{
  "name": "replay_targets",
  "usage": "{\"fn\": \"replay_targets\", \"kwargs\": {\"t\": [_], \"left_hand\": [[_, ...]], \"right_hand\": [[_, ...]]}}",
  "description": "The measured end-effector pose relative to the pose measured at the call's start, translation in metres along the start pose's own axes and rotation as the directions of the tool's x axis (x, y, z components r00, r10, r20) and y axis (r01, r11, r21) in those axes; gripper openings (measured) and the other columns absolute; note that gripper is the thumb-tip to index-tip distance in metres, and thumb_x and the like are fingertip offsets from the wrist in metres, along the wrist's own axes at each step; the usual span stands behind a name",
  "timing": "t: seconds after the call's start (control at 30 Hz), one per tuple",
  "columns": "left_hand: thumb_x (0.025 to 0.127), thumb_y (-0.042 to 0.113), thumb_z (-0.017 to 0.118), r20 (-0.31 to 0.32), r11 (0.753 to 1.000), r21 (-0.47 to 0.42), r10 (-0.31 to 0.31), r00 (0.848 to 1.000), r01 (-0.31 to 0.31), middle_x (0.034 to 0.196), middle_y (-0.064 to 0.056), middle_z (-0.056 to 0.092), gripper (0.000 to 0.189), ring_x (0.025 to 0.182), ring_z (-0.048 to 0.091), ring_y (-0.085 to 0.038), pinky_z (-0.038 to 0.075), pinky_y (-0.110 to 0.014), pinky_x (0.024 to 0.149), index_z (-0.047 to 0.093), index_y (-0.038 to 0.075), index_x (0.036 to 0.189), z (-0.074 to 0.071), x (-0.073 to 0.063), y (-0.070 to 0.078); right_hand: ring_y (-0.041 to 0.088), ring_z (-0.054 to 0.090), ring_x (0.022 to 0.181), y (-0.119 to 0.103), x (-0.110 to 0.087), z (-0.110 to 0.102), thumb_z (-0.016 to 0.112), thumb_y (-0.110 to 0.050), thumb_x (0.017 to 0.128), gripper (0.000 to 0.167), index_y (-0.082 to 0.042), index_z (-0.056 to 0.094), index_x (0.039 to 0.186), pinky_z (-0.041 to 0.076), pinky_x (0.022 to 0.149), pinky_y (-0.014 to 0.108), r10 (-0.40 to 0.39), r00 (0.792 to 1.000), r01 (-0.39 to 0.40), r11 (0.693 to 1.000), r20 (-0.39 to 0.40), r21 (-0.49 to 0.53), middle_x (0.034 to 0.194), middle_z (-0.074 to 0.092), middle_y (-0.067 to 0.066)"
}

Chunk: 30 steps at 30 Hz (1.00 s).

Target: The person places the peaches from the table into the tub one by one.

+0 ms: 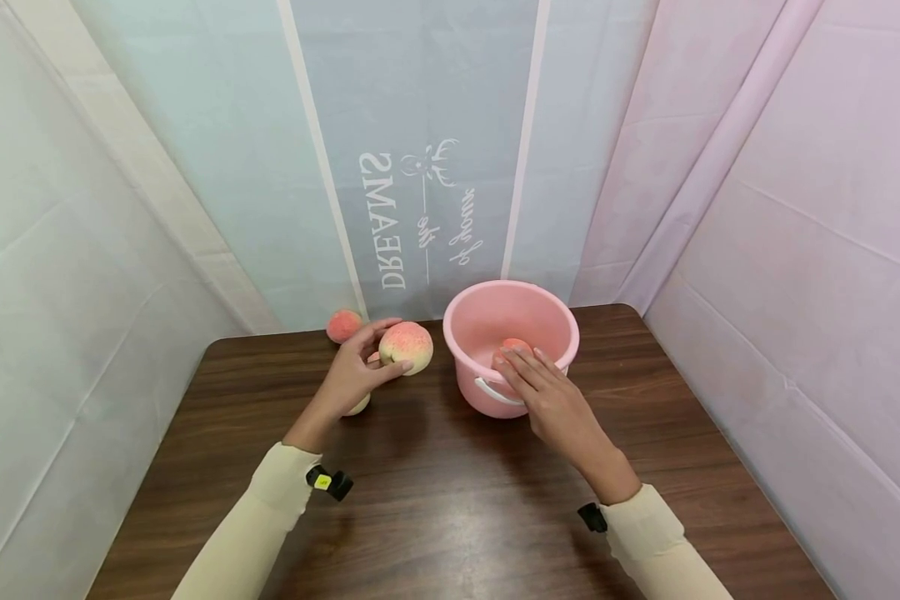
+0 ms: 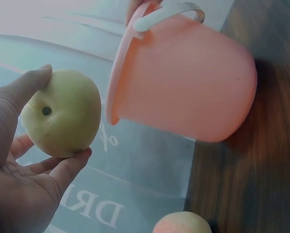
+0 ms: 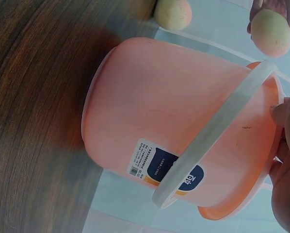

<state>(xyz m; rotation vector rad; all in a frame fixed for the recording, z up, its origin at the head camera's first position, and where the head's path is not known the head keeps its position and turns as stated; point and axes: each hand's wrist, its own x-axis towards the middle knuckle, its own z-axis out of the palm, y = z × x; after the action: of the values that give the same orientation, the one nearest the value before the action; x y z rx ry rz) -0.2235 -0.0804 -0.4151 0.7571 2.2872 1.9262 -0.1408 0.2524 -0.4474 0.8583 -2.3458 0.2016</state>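
My left hand [image 1: 348, 379] holds a pink and pale-yellow peach [image 1: 407, 348] in the air, left of a pink bucket [image 1: 474, 385]. In the left wrist view, thumb and fingers grip the sides of this peach [image 2: 67, 114], whose stem dimple shows. At the bucket's near right rim is my right hand [image 1: 562, 412], its fingers reaching over the edge. The right wrist view has this hand [image 3: 288, 189] gripping the rim, fingertips partly hidden. Inside the bucket, a reddish peach [image 1: 516, 343] is partly covered by those fingers; contact cannot be told.
Another peach [image 1: 344, 326] sits at the table's back edge. A yellowish one [image 1: 357, 406] is mostly hidden under my left wrist. The bucket's white handle [image 1: 497, 392] hangs on the near side. Behind the brown table [image 1: 435, 517] hangs a printed cloth [image 1: 435, 100].
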Motion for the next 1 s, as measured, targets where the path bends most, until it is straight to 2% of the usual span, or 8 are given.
{"fn": "replay_targets", "kwargs": {"t": [0.13, 0.3, 0.6, 0.77, 1.0], "left_hand": [[0.086, 0.012, 0.083, 0.011, 1.0, -0.006, 0.003, 1.0, -0.003, 0.137, -0.006, 0.059, 0.065, 0.125, 0.056, -0.021, 0.052, -0.04, 0.099, 0.054, 0.016, 0.144, 0.004, 0.005, 0.003], [0.086, 0.011, 0.082, 0.02, 1.0, -0.013, -0.005, 1.0, 0.006, 0.137, -0.008, 0.059, 0.066, 0.125, 0.055, -0.021, 0.053, -0.038, 0.098, 0.053, 0.014, 0.145, 0.008, 0.009, 0.006], [0.086, 0.009, 0.082, 0.031, 1.0, -0.004, -0.025, 0.999, 0.025, 0.14, -0.008, 0.057, 0.07, 0.127, 0.054, -0.023, 0.049, -0.048, 0.102, 0.05, 0.015, 0.148, 0.012, 0.019, 0.015], [0.086, 0.011, 0.083, 0.039, 1.0, 0.017, -0.007, 0.999, 0.006, 0.137, -0.008, 0.06, 0.068, 0.123, 0.056, -0.021, 0.052, -0.043, 0.098, 0.052, 0.014, 0.147, 0.015, 0.026, 0.014], [0.085, 0.012, 0.083, 0.038, 0.999, 0.01, 0.038, 0.999, -0.038, 0.132, -0.008, 0.064, 0.064, 0.106, 0.062, -0.025, 0.054, -0.033, 0.085, 0.056, 0.015, 0.143, 0.021, 0.035, 0.017]], "right_hand": [[0.033, 0.048, 0.139, 0.0, 0.0, -0.001, 0.064, 0.019, 0.079, 0.072, -0.002, 0.053, 0.146, 0.033, 0.117, 0.05, 0.005, 1.0, -0.005, 1.0, -0.004, -0.006, 0.148, 0.054, 0.015], [0.034, 0.049, 0.138, 0.0, 0.001, -0.001, 0.064, 0.017, 0.08, 0.072, -0.003, 0.052, 0.148, 0.034, 0.116, 0.051, 0.002, 1.0, -0.002, 1.0, -0.011, -0.01, 0.148, 0.054, 0.015], [0.034, 0.048, 0.139, -0.001, 0.002, -0.001, 0.061, 0.025, 0.072, 0.079, -0.002, 0.053, 0.146, 0.033, 0.116, 0.05, 0.01, 1.0, -0.01, 1.0, 0.006, -0.005, 0.149, 0.053, 0.014], [0.033, 0.047, 0.139, -0.003, 0.003, -0.002, 0.061, 0.025, 0.072, 0.079, -0.002, 0.054, 0.146, 0.033, 0.116, 0.05, 0.013, 1.0, -0.012, 1.0, 0.013, -0.009, 0.151, 0.052, 0.013], [0.034, 0.048, 0.138, -0.003, 0.004, -0.002, 0.061, 0.026, 0.071, 0.081, -0.003, 0.053, 0.146, 0.034, 0.116, 0.051, 0.012, 1.0, -0.012, 1.0, 0.004, 0.007, 0.148, 0.054, 0.014]]}}
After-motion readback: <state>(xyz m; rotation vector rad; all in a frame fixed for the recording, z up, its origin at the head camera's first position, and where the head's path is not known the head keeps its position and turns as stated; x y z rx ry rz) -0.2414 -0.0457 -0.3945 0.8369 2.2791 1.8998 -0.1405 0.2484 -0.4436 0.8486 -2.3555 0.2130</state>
